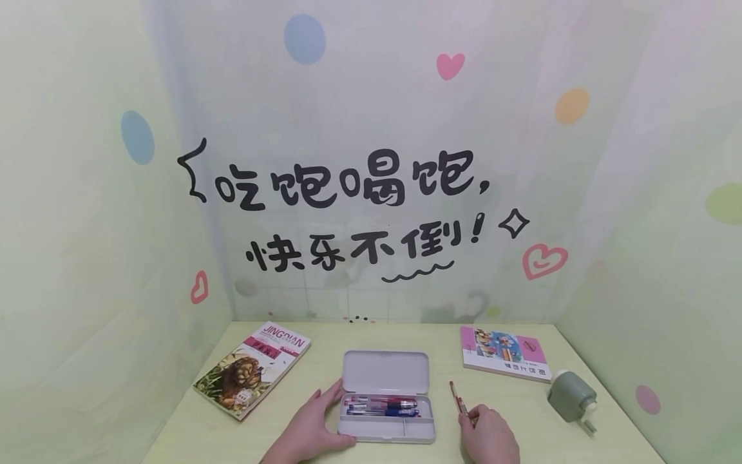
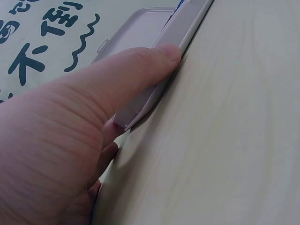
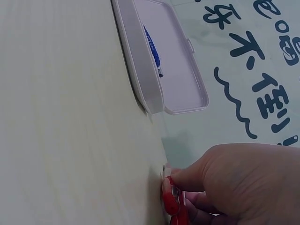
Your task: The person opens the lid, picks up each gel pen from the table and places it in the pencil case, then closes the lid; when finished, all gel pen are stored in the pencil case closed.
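Observation:
A pale grey pencil case (image 1: 387,430) lies with its lid (image 1: 386,372) raised at the back. Several pens (image 1: 382,406), red and blue, fill its rear compartment; the front compartments look bare. At its left end, my left hand (image 1: 313,425) grips the case, the thumb (image 2: 145,65) on the front wall and a finger reaching toward the hinge. To the right of the case, my right hand (image 1: 489,435) pinches slim red pens (image 3: 172,199) close to the tabletop. Their far ends point away from me, and my fingers hide part of them.
A book with a lion cover (image 1: 246,374) lies at the left. At the back right is a pink and white book (image 1: 504,351). Near the right edge sits a grey-green bottle-shaped object (image 1: 570,396) with a white spout. Printed fabric walls (image 1: 371,129) enclose the table (image 1: 324,341).

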`<state>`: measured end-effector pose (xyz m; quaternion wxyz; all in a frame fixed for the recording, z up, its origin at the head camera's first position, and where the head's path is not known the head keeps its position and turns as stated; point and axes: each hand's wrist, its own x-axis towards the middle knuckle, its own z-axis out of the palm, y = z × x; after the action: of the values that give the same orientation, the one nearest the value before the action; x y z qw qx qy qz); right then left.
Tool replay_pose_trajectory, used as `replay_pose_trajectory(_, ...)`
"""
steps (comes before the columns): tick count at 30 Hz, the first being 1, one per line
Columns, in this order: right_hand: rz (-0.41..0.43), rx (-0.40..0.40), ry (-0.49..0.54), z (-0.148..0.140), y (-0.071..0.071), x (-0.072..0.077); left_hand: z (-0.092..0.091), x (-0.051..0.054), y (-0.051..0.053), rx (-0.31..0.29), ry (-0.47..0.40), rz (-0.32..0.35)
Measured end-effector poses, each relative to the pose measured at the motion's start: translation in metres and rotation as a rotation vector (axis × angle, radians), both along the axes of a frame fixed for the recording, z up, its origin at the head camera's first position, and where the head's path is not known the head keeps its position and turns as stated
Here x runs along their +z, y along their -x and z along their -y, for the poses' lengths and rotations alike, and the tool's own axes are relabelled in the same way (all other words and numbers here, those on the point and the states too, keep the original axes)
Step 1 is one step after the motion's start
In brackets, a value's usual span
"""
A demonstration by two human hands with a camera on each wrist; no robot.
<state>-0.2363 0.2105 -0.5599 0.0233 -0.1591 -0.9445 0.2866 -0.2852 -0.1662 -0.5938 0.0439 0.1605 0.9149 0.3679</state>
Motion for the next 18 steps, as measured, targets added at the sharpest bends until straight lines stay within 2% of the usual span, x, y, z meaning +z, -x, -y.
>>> replay_pose_trajectory(5,0.013,-0.008,0.014,-0.001,0.000,0.001,0.000,0.000,-0.001,-0.003,-0.001,-0.003)
replay_pose_trajectory(9,-0.015,-0.008,-0.015,-0.002,0.002,0.004,-0.001,0.001,-0.001,-0.004,-0.008,0.007)
replay_pose_trajectory(13,-0.119,0.026,-0.074,0.003,0.002,0.008,-0.001,0.001,-0.001,-0.003,-0.008,0.013)
replay_pose_trajectory(18,-0.308,0.090,-0.159,0.022,0.003,0.011,-0.001,0.002,0.000,0.000,-0.008,0.020)
